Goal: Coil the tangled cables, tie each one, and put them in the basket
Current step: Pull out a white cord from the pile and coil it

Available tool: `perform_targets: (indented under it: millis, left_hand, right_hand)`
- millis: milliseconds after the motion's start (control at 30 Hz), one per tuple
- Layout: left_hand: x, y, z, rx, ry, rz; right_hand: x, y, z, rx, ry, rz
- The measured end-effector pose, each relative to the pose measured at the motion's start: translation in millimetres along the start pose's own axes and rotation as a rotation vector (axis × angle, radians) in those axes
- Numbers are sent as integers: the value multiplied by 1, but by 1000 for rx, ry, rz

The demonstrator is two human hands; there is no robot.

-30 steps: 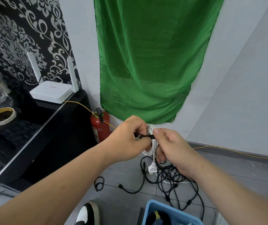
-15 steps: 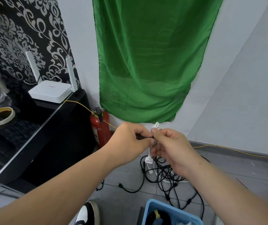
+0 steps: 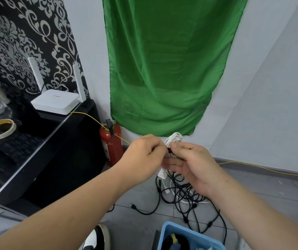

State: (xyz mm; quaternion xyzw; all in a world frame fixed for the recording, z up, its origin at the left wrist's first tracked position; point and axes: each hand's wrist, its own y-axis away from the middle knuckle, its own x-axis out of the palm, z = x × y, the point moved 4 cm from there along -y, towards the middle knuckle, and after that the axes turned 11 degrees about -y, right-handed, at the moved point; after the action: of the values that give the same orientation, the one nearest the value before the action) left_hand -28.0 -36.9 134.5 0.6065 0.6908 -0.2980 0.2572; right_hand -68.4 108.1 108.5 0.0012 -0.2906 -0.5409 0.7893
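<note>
The hands have drawn together. Left hand [image 3: 142, 156] and right hand [image 3: 195, 166] fingers pinch the tie [image 3: 170, 151] on the coil [image 3: 174, 138], beyond the basket [image 3: 166, 231].

One left hand [image 3: 142, 154], one right hand [image 3: 195, 168], one white coil [image 3: 174, 138], one blue basket [image 3: 170, 227], one router [image 3: 54, 101], one extinguisher [image 3: 110, 144].

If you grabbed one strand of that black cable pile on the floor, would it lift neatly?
Probably not. The black cable pile lies in overlapping loops, so several strands would likely drag up together. They look thin and floppy, so they should sag. Loose plug ends may snag.
</note>
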Motion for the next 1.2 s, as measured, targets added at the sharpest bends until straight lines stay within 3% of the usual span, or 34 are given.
perform_targets:
  millis: [100,200,500,733,967,1200]
  left_hand:
    - [-3,-3,7,-115,195,-56]
    - [-2,-5,14,-178,329,8]
    - [2,-6,17,-165,411,88]
    - [1,-7,13,-170,630,167]
    - [1,-6,18,-155,614,138]
    - [2,-5,17,-147,588,74]
  right_hand:
    - [1,-1,0,-24,11,16]
    - [1,0,0,-39,50,1]
    - [-1,-2,2,-38,12,-3]
    - [1,-1,10,-40,-95,71]
    - [-6,-2,10,-88,-52,-69]
    - [-1,-1,5,24,-4,43]
